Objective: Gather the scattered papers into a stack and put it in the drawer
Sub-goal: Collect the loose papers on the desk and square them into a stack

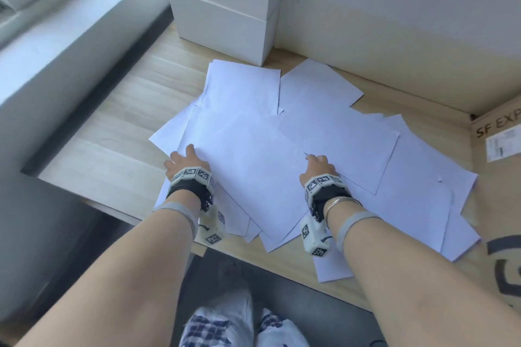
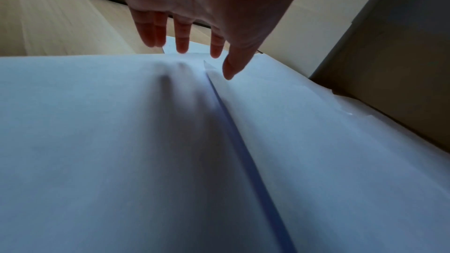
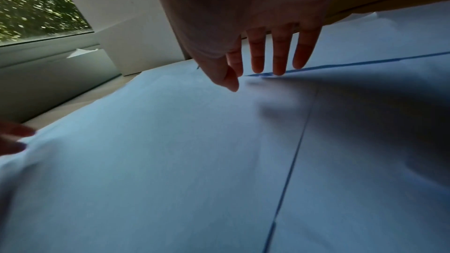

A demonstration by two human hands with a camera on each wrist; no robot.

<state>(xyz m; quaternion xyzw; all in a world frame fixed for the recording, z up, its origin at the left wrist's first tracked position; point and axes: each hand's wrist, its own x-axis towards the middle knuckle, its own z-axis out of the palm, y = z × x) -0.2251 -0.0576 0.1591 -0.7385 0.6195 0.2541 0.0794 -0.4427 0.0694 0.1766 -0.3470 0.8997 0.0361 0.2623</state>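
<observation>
Several white paper sheets (image 1: pixel 282 149) lie fanned and overlapping across a light wooden desk (image 1: pixel 112 132). My left hand (image 1: pixel 184 159) rests on the left edge of the top sheets. Its straight fingers (image 2: pixel 182 45) point down, with their tips at the paper (image 2: pixel 121 141). My right hand (image 1: pixel 318 163) lies on the middle of the pile, fingers (image 3: pixel 278 61) straight and tips touching a sheet (image 3: pixel 170 161) near its edge. Neither hand grips anything. I see no drawer that I can tell apart.
A white box-like unit (image 1: pixel 222 17) stands at the back against the wall. A brown cardboard box (image 1: pixel 496 194) borders the papers on the right. A window sill (image 1: pixel 50 45) runs along the left. My knees (image 1: pixel 225 327) show below the desk's front edge.
</observation>
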